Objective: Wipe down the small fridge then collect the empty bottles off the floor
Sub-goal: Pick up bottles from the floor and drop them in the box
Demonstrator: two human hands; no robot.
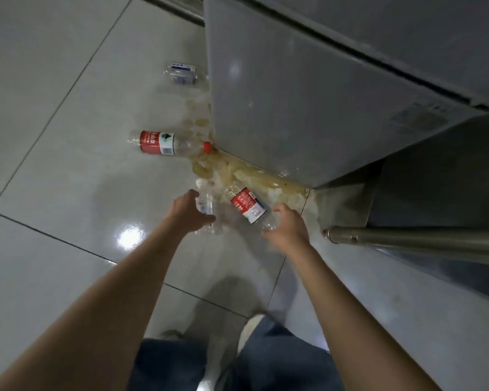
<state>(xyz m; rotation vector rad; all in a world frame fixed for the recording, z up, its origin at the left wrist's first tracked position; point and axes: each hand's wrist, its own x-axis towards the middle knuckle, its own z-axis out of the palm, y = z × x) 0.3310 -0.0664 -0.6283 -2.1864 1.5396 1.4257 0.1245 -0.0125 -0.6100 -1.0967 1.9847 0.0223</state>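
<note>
two hands at two of four bottles
</note>
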